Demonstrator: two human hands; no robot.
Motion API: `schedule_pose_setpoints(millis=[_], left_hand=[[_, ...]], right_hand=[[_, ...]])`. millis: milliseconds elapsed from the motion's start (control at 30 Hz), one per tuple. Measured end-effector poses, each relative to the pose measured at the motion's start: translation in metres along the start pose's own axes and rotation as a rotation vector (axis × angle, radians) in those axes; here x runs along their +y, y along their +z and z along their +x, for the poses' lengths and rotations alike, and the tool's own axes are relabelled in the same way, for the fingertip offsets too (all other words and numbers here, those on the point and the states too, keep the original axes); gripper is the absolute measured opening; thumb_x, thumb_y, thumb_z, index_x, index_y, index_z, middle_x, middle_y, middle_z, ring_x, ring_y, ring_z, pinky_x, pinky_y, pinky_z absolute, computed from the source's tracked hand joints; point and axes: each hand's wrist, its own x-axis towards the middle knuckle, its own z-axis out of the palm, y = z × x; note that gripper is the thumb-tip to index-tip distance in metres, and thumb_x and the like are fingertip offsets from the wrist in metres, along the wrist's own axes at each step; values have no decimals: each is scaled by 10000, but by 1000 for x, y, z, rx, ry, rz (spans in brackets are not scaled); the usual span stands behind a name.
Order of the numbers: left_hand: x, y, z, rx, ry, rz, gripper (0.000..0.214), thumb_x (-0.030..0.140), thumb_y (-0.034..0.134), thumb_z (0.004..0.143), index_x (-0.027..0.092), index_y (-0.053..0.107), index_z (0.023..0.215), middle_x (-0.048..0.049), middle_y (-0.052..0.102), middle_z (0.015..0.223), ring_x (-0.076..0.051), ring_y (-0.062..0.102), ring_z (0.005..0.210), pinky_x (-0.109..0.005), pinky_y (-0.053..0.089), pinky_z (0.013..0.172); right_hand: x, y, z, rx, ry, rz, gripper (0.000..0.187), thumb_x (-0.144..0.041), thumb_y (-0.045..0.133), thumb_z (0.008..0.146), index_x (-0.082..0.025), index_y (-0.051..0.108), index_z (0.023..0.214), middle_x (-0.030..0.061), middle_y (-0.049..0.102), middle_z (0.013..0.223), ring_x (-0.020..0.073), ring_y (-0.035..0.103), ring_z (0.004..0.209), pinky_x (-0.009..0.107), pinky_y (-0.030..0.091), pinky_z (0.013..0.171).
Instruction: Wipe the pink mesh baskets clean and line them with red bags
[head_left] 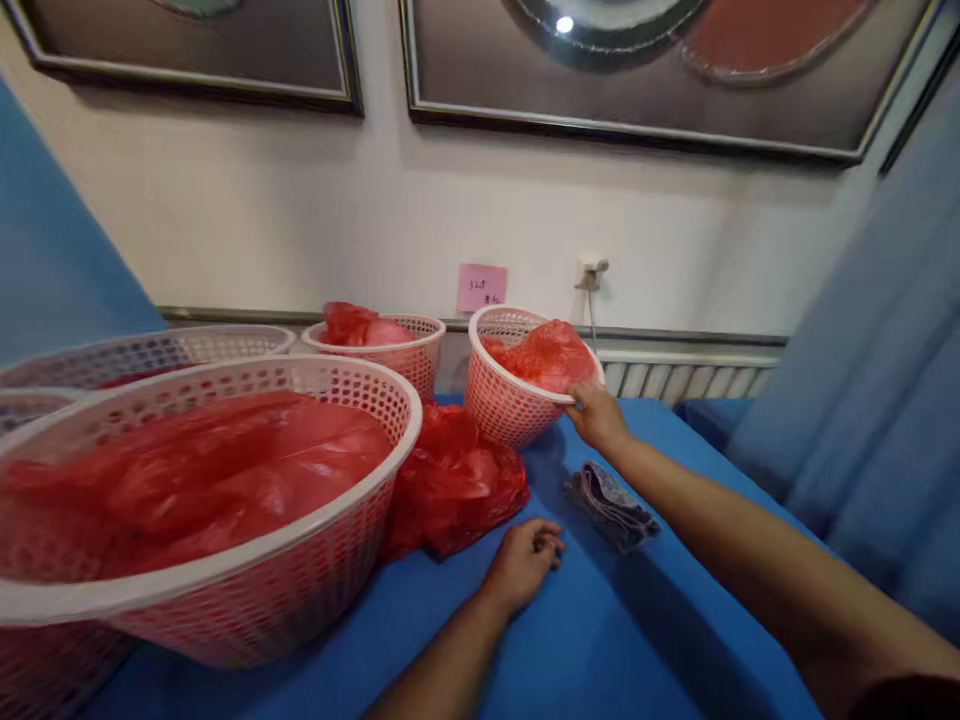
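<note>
My right hand (598, 415) grips the rim of a small pinkish-white plastic basket (510, 408), which is tilted. Inside that basket lies a red plastic bag (546, 355), its contents not clear. My left hand (523, 562) rests low over the blue surface with its fingers curled in, and nothing shows in them. Just beyond it, a crumpled red plastic bag (472, 490) sits between the baskets. A folded grey cloth (611, 505) lies below my right hand and forearm.
A large basket (375, 500) with red plastic stands at the left; more baskets, including a small one (420, 362), are behind it. The blue-covered table (570, 640) reaches toward the wall. A pink note (482, 288), a socket (590, 274) and a radiator (690, 382) line the wall. Blue curtain (862, 400) hangs right.
</note>
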Motion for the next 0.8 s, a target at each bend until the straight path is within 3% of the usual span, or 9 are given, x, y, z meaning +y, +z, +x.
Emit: schedule_pose_setpoints(millis=[133, 233, 367, 467, 567, 667, 800], left_hand=[[5, 2, 0, -1, 6, -11, 219, 179, 614, 760, 136, 673, 967, -42, 733, 836, -122, 634, 640, -277, 497, 674], [9, 2, 0, 12, 11, -24, 218, 176, 639, 741, 139, 677, 953, -39, 735, 817, -124, 636, 627, -276, 499, 661], [15, 4, -2, 43, 27, -52, 230, 224, 701, 727, 133, 690, 939, -52, 740, 801, -138, 648, 601, -282, 507, 624], [24, 6, -5, 112, 63, -83, 331, 339, 739, 753, 138, 689, 1011, -77, 754, 886, -156, 676, 650, -294, 532, 641], [42, 6, -13, 224, 122, -136, 487, 527, 671, 838, 157, 652, 1153, -118, 743, 1089, -182, 712, 791, -310, 561, 694], [68, 9, -32, 324, 231, -354, 598, 656, 583, 885, 187, 621, 1254, -153, 673, 1317, -250, 710, 1034, -347, 594, 752], [99, 24, -64, 294, 249, -523, 679, 682, 611, 869, 229, 582, 1373, -137, 612, 1443, -319, 612, 1279, -419, 596, 902]], right_hand=[[7, -35, -29, 52, 40, -4, 148, -232, 569, 935, -220, 619, 795, 55, 659, 773, 243, 587, 796, 345, 429, 731], [6, -68, -46, 161, 26, 1, 130, -245, 575, 954, -227, 630, 837, 37, 670, 796, 233, 592, 819, 359, 452, 789], [-3, -114, -66, 247, -41, -56, 56, -211, 607, 948, -229, 658, 932, 30, 710, 879, 222, 618, 883, 381, 470, 886], [-16, -141, -87, 249, -100, -152, 119, -175, 617, 928, -229, 687, 1008, 49, 735, 974, 243, 629, 1007, 407, 465, 945], [-32, -158, -114, 234, -129, -227, 174, -161, 624, 922, -234, 710, 1054, 58, 748, 1015, 257, 625, 1086, 404, 451, 940], [-48, -169, -143, 218, -146, -251, 221, -145, 636, 931, -235, 710, 1119, 50, 762, 993, 243, 637, 1071, 389, 426, 910], [-66, -174, -171, 186, -176, -229, 250, -103, 612, 949, -230, 709, 1141, 35, 776, 964, 225, 643, 1041, 384, 390, 887]])
